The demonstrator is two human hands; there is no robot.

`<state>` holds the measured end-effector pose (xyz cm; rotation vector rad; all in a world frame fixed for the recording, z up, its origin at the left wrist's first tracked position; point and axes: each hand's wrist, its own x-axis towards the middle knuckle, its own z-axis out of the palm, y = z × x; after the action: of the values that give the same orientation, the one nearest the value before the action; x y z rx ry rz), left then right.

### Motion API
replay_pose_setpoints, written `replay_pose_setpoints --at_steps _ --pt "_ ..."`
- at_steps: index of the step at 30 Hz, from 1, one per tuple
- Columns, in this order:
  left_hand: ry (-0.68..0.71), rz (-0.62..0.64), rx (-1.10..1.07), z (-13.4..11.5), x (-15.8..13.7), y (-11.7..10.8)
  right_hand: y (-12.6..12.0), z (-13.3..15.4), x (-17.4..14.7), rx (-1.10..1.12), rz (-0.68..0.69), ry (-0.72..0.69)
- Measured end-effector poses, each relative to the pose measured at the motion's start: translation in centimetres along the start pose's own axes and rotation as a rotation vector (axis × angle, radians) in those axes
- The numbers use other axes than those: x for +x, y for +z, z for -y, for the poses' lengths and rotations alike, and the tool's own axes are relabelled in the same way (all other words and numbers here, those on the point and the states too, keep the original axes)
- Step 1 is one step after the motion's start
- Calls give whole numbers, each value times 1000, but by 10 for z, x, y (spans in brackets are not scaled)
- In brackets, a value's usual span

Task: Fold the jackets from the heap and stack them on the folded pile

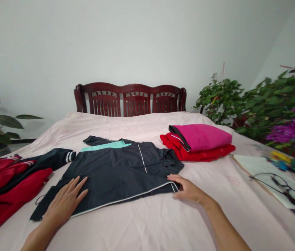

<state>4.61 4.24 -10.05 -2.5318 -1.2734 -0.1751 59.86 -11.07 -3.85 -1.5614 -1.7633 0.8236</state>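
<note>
A dark jacket (116, 170) is pressed flat on the bed (147, 223), its length running between the left hand (65, 200) and right hand (186, 188); fingers are spread, nothing gripped.

Both hands, left (65, 200) and right (186, 190), press flat on the dark jacket (118, 170).

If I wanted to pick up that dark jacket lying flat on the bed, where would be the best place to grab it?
Probably along the near hem of the dark jacket, coming from the bed's front edge. It lies flat with its white-piped edge facing the person. The left hand presses flat on it and the right hand touches its near right corner, so pinching there seems easiest.
</note>
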Motion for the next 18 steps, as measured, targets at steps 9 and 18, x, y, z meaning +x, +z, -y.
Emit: replay_pose_setpoints --at_steps 9,18 --pt "29 -24 -18 1 -1 -5 22 6 15 -197 -295 -19" --pt "134 -115 18 14 -6 7 22 2 15 -127 -247 58"
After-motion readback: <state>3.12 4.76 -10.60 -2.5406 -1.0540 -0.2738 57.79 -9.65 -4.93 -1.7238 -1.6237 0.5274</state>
